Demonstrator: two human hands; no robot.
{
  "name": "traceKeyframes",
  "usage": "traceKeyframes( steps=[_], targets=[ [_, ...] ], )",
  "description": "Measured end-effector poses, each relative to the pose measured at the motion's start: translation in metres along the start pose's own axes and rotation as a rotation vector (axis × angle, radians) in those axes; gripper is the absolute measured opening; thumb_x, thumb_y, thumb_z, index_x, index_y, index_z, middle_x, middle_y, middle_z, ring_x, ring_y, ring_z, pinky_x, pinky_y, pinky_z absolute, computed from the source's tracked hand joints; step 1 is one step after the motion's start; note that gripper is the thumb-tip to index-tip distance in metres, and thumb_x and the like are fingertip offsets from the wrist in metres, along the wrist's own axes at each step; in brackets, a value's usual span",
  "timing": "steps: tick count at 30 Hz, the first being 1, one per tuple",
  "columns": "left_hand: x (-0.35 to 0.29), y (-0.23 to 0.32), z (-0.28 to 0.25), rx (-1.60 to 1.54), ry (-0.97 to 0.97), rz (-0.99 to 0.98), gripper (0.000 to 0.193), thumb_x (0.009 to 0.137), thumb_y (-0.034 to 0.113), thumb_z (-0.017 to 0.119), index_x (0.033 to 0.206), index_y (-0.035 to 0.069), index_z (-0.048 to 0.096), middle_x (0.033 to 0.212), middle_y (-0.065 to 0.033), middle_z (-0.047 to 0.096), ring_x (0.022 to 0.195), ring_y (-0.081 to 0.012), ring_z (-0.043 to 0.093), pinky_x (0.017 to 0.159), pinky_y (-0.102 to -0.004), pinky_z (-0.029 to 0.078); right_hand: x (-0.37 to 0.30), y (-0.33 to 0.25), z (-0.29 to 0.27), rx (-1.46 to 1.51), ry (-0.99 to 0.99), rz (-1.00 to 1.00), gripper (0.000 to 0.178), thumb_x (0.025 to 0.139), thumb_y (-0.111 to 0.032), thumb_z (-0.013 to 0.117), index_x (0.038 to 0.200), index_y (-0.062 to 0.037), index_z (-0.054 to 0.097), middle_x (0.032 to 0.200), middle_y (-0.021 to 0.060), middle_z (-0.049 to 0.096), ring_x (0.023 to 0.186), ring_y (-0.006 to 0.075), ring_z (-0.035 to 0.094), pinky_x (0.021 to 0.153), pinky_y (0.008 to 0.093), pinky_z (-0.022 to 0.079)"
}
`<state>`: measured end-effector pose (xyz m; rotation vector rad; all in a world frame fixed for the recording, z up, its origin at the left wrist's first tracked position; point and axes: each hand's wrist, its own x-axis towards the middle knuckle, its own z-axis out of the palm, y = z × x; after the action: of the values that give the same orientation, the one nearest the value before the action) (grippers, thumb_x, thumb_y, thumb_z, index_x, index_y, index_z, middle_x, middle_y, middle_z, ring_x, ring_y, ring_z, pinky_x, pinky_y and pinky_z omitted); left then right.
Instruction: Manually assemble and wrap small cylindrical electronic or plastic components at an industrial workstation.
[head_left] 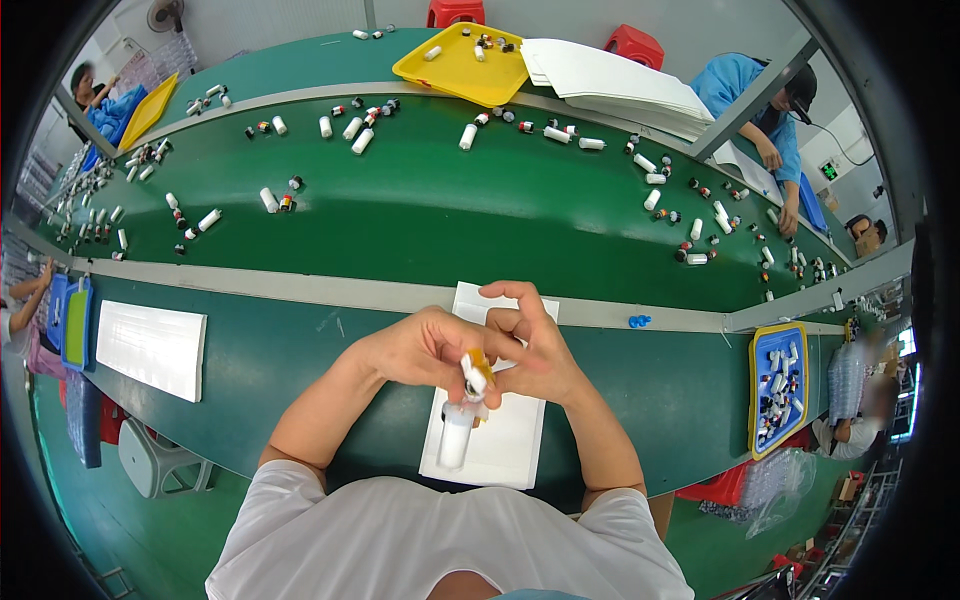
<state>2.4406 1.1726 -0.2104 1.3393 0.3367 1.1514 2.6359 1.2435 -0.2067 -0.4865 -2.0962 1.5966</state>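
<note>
Over the white paper stack (515, 440) in front of me, my left hand (425, 350) and my right hand (535, 350) meet. Their thumbs and fingers pinch a small white and orange part (474, 372), partly covered by the fingertips. On my right hand, the index finger is raised and bent away from the part. Just below the fingers is a white cylinder (454, 440), with its upper end close under the part. Whether it touches the part or my fingers I cannot tell.
A green conveyor belt (400, 225) beyond my table carries several scattered white cylinders and small dark parts. A yellow tray (410, 65) stands behind it. White sheets (150, 350) lie left; a blue and yellow tray (755, 400) sits right. A co-worker (745, 100) reaches over the far right.
</note>
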Motion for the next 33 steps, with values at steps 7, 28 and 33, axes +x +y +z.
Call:
traceKeyframes(
  steps=[7, 28, 33],
  targets=[
    [-0.013, 0.011, -0.061, 1.522, 1.031, -0.311, 0.064, 0.065, 0.005, 0.087, 0.119, 0.003, 0.052, 0.097, -0.0108, 0.064, 0.094, -0.0303, 0.065, 0.079, -0.0400, 0.051, -0.034, 0.034, -0.061, -0.536, 0.777, -0.069, 0.025, 0.087, -0.001, 0.067, 0.110, -0.0065, 0.063, 0.093, 0.0034, 0.064, 0.085, 0.0152, 0.061, 0.075, 0.0287, 0.044],
    [-0.035, -0.081, 0.085, 1.568, 0.094, -0.295, 0.067, 0.089, 0.051, 0.061, 0.142, 0.013, 0.049, 0.157, -0.0220, 0.027, 0.139, -0.0484, 0.030, 0.112, -0.0668, 0.018, -0.128, 0.106, -0.161, -0.912, 0.741, 0.066, 0.007, 0.084, 0.002, 0.066, 0.090, -0.0013, 0.066, 0.091, 0.0130, 0.056, 0.079, 0.0321, 0.061, 0.071, 0.0377, 0.050],
    [-0.033, -0.085, 0.092, 1.599, 0.133, -0.297, 0.065, 0.090, 0.051, 0.059, 0.142, 0.012, 0.050, 0.156, -0.0237, 0.029, 0.137, -0.0497, 0.031, 0.111, -0.0673, 0.020, -0.105, 0.136, -0.171, -0.999, 0.956, 0.108, 0.008, 0.084, -0.003, 0.068, 0.092, -0.0008, 0.066, 0.087, 0.0103, 0.057, 0.074, 0.0278, 0.060, 0.066, 0.0360, 0.049]
  ],
)
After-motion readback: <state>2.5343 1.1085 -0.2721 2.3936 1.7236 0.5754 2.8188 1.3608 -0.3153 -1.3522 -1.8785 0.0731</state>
